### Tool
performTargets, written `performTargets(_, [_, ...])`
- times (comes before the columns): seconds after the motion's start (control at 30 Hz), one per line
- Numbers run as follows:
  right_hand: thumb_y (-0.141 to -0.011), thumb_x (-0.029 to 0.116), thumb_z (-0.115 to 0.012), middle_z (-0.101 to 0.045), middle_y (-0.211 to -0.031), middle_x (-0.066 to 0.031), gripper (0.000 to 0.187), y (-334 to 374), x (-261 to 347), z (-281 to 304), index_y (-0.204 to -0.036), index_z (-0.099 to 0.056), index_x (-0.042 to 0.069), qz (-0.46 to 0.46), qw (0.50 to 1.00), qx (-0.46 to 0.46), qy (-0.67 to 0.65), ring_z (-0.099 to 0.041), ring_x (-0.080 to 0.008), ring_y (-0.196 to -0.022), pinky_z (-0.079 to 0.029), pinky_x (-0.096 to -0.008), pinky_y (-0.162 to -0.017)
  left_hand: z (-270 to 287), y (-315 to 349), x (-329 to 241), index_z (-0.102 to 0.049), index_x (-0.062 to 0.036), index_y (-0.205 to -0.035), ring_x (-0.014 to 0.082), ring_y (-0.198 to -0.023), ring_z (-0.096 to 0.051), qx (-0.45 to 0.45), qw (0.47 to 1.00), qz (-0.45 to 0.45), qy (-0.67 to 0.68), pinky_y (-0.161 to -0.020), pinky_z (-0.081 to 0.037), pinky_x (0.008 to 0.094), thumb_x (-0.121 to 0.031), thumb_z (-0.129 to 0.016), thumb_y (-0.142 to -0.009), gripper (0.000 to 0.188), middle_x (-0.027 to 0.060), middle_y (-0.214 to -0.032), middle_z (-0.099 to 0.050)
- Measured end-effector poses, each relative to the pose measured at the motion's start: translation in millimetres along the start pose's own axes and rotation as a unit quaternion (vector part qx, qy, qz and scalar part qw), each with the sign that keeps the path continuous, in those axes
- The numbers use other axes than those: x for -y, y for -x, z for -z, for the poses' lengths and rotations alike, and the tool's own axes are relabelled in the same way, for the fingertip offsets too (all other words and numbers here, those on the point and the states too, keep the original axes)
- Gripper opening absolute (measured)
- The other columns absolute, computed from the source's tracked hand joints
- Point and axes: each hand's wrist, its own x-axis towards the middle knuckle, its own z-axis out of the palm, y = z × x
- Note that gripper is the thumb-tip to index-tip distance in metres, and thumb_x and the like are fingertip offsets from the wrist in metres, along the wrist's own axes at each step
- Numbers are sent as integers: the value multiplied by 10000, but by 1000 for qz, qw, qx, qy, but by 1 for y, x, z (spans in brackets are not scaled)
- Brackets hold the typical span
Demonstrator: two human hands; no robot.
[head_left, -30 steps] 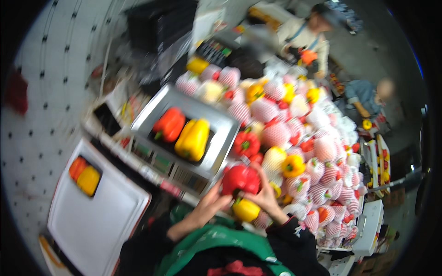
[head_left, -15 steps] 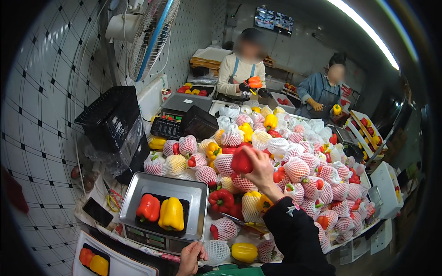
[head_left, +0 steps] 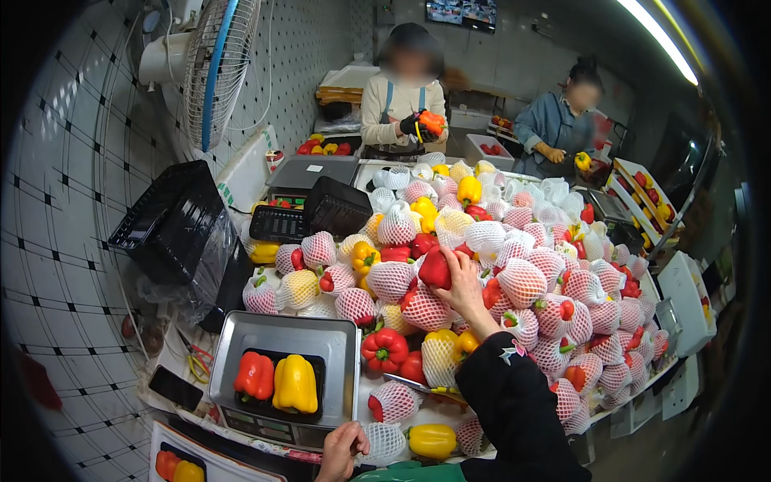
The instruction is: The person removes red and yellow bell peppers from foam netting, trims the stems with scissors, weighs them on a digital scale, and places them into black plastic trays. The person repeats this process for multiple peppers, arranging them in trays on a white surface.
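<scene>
My right hand [head_left: 462, 291] reaches over the heap with its fingers wrapped round a bare red bell pepper [head_left: 434, 268]. Bell peppers in foam net sleeves [head_left: 390, 281] lie all about it. My left hand [head_left: 344, 448] is curled closed by the near edge, at the front right corner of the scale [head_left: 344, 353]; anything inside its fingers is hidden. An empty-looking white foam net [head_left: 384, 442] lies beside it, then a bare yellow pepper [head_left: 432, 441]. On the scale, a black tray [head_left: 283, 408] carries a red pepper [head_left: 255, 375] and a yellow one [head_left: 295, 384].
Stacked black crates [head_left: 173, 233] and a fan [head_left: 221, 76] stand left. A phone [head_left: 175, 388] and scissors [head_left: 195, 353] lie beside the scale. A knife [head_left: 409, 383] rests near the heap. Across the table, two people [head_left: 401, 104] each hold a pepper.
The view has shifted slightly. My right hand stays on the red pepper, now lower against the heap. My left hand remains curled by the scale's corner.
</scene>
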Motion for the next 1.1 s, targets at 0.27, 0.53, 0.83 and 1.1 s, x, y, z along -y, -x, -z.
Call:
performTargets(0.27, [-594,144,-822,-400,-1317,-149,988,3,-4,0,-1438,-314,232,8,1000,-17,-24,-460,-374,-1146,-448,-447,-952,-2,5,-6,-432,-86,-677,110,-525,-415,-4,1000,-11,16,-489,-318,235,-261,-468,-1000,369,-5,-582,-399])
performTargets(0.53, [-571,202,-818,-440,-1273,-159,971,7,-2,-1,-1425,-357,206,23,997,-58,48,-487,-355,-1098,-425,-462,-924,9,0,0,-429,-68,-681,140,-543,-433,-2,999,-8,49,-534,-372,266,-245,-477,-991,360,23,-593,-409])
performTargets(0.83, [-516,378,-820,-534,-1072,-73,849,14,-4,34,-1298,-523,233,-21,981,-135,140,-537,-264,-950,-419,-414,-809,22,10,-19,-478,-41,-754,139,-578,-487,-24,992,-98,72,-571,-407,254,-157,-454,-988,262,34,-651,-462])
performTargets(1.1, [-643,386,-796,-565,-1198,-136,803,39,21,81,-1340,-477,147,70,945,61,313,-597,-313,-973,-464,-443,-806,84,18,-99,-537,-56,-1075,88,-841,-529,-250,899,-337,-125,-695,-409,202,-96,-544,-926,154,40,-940,-578])
